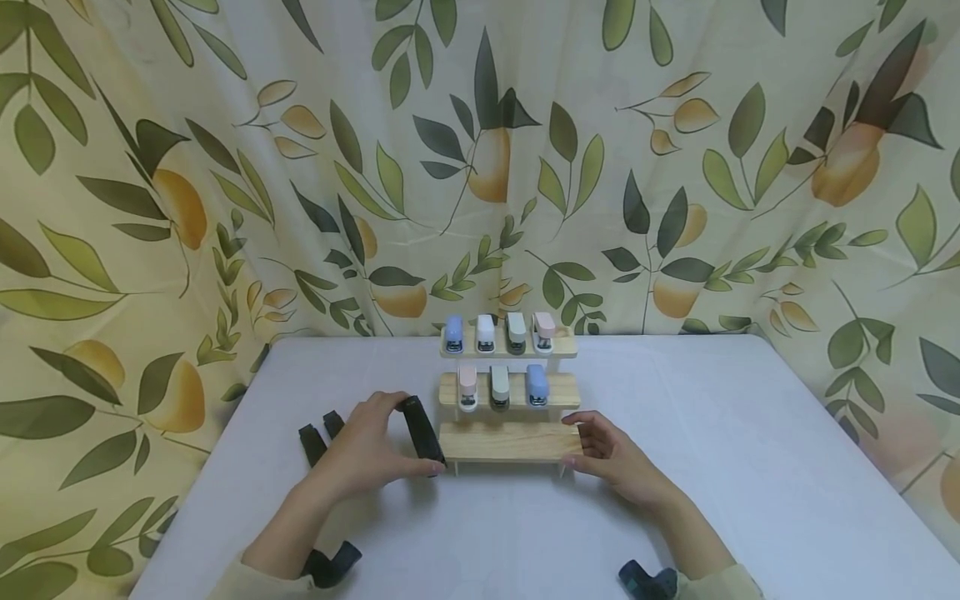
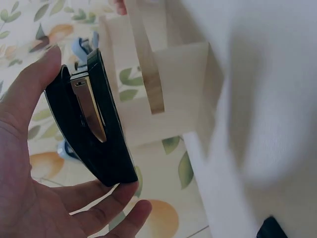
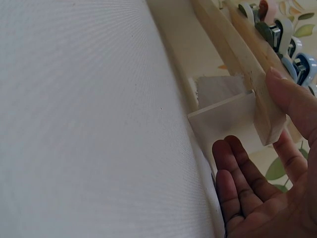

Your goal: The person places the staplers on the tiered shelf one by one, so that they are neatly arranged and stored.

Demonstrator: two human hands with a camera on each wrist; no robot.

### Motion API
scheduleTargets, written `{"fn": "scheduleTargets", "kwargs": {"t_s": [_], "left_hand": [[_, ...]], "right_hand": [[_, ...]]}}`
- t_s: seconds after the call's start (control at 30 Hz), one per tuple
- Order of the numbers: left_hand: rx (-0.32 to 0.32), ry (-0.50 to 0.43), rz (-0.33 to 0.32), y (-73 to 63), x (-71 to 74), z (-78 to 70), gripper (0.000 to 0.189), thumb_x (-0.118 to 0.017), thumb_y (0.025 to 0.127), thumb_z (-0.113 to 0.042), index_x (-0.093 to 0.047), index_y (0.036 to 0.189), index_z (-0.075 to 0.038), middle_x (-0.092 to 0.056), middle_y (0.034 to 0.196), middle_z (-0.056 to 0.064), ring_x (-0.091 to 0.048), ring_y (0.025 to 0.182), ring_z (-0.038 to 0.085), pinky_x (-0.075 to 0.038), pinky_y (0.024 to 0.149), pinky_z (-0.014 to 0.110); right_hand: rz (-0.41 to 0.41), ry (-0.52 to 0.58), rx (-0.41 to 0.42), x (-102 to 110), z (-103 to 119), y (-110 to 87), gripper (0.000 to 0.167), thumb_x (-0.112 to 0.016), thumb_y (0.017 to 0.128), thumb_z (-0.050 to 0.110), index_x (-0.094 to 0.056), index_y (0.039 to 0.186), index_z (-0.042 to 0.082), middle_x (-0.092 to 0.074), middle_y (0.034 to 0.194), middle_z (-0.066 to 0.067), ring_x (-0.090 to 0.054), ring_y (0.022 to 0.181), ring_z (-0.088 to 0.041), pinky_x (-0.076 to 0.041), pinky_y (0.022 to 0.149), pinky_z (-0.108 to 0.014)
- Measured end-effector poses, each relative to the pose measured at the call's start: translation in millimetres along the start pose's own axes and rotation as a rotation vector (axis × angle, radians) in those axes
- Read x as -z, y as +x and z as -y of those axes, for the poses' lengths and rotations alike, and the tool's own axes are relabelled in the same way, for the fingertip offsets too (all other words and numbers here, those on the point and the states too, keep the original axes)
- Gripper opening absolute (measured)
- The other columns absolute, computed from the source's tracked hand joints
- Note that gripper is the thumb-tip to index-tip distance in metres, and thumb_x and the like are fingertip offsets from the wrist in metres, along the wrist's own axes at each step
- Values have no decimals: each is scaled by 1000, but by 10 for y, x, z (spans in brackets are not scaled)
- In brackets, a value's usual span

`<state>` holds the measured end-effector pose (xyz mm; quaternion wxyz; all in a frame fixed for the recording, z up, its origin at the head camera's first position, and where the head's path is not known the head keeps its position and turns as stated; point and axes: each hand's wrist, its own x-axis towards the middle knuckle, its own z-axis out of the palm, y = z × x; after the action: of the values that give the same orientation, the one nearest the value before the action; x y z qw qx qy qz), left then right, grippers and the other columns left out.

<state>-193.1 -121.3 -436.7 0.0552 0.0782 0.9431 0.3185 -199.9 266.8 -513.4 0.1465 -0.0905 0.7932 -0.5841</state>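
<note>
My left hand (image 1: 363,446) holds a black stapler (image 1: 422,429), thumb at one end and fingers at the other. In the left wrist view, the black stapler (image 2: 116,161) shows its metal strip, close to the left end of a three-tier wooden display rack (image 1: 510,443). My right hand (image 1: 617,463) grips the right end of the rack's lowest board (image 3: 270,116), with the thumb on its edge and a finger behind it. Several small pastel staplers (image 1: 498,387) stand on the middle and top boards, while bare wood shows along the lowest one.
Two more black objects, the nearer (image 1: 311,443) and the farther (image 1: 332,422), lie on the white table to the left, partly hidden behind my left hand. A leaf-and-fruit patterned curtain (image 1: 480,233) hangs behind the table.
</note>
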Motion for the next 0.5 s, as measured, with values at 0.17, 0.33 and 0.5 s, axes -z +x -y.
{"fn": "scheduleTargets", "kwargs": {"t_s": [0.17,0.33,0.5], "left_hand": [[-9,-7,6,-44,-52,-82,119,-93,56,-70,-48,153,-18,-47,158,8,-44,145,34,-44,113,61],[-22,-2,19,-79,-100,-158,121,-91,53,-75,-49,152,-20,-50,155,6,-48,142,33,-47,111,61],[-33,11,29,-98,-139,-227,121,-90,52,-76,-50,151,-20,-52,153,7,-49,140,33,-48,109,61]], "right_hand": [[2,-4,6,4,0,0,66,-81,91,24,-46,145,11,-52,146,-23,-59,123,-31,-54,95,-23],[1,-3,8,2,6,-4,65,-81,91,24,-47,144,11,-52,145,-23,-59,124,-31,-54,95,-22],[-1,-1,11,1,6,-8,64,-80,91,24,-47,144,10,-53,145,-24,-59,123,-31,-54,95,-22]]}}
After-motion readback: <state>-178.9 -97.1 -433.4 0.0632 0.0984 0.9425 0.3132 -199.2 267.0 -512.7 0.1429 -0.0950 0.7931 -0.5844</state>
